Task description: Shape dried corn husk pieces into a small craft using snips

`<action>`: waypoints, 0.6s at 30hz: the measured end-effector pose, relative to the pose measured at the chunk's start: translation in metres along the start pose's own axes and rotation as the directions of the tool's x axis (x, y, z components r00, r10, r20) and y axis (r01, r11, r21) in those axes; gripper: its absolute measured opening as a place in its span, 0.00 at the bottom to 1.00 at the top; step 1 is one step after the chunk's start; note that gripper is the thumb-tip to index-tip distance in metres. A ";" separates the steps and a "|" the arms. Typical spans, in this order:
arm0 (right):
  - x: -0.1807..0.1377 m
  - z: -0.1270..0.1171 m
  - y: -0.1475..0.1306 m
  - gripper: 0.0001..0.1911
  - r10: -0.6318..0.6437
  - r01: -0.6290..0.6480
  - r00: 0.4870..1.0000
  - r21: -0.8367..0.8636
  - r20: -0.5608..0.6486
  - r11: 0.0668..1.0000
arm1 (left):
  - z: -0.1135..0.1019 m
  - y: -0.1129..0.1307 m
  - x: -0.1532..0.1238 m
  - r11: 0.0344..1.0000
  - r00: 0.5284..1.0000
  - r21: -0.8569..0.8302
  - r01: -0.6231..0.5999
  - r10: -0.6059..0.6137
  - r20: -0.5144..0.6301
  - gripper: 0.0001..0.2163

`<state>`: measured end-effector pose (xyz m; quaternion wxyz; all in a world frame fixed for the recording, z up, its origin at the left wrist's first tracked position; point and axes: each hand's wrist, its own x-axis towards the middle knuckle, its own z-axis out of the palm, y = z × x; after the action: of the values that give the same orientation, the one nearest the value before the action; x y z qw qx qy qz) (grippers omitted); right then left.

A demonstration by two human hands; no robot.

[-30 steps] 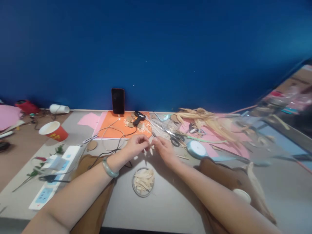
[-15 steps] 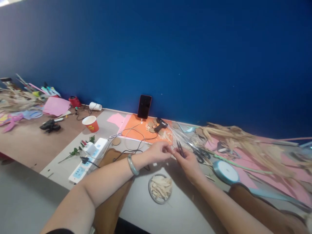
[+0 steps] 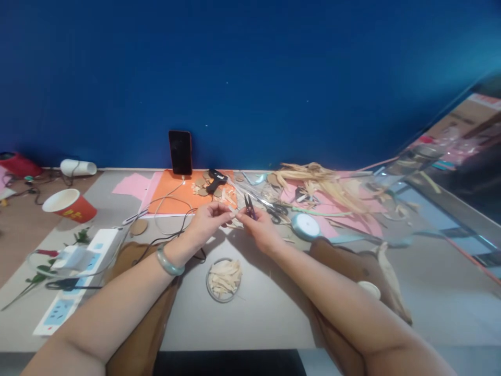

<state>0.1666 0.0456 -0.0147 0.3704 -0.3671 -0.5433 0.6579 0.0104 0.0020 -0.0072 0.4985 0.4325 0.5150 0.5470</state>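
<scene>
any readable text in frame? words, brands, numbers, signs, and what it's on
None legible.
Cup: yellow lettering on red, too blurred to read.
Box, far right: reddish print on a pale patch, too blurred to read.
Phone: dark screen, no text visible.
Power strip and spool: no print I can make out.

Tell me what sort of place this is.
Probably a craft workspace: there's a glue gun, a spool of blue ribbon, and a small dish of pale strips on view.
</scene>
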 end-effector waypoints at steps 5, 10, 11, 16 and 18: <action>-0.002 0.000 -0.001 0.17 -0.020 0.019 0.999 0.019 0.042 1.000 | 0.001 0.004 -0.002 0.998 0.998 0.042 -0.052 0.054 -0.039 0.11; -0.004 0.000 -0.003 0.19 -0.020 0.022 0.996 -0.016 0.085 1.000 | 0.003 0.009 -0.004 0.998 0.998 0.042 -0.036 0.038 -0.046 0.09; -0.004 0.000 -0.003 0.19 -0.027 0.028 0.996 -0.017 0.080 0.999 | 0.004 0.011 -0.005 0.999 0.998 0.031 -0.033 0.035 -0.059 0.09; -0.003 -0.001 -0.002 0.28 -0.054 0.058 0.997 -0.075 0.050 0.996 | 0.004 0.020 -0.007 0.998 0.990 -0.052 -0.033 0.025 -0.140 0.09; -0.003 -0.001 -0.001 0.30 -0.048 0.055 0.997 -0.121 0.065 0.991 | 0.004 0.020 -0.007 0.997 0.989 -0.078 -0.028 0.016 -0.150 0.09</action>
<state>0.1690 0.0439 -0.0139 0.3471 -0.3546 -0.6033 0.6244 0.0131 -0.0041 0.0134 0.4695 0.3757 0.5238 0.6034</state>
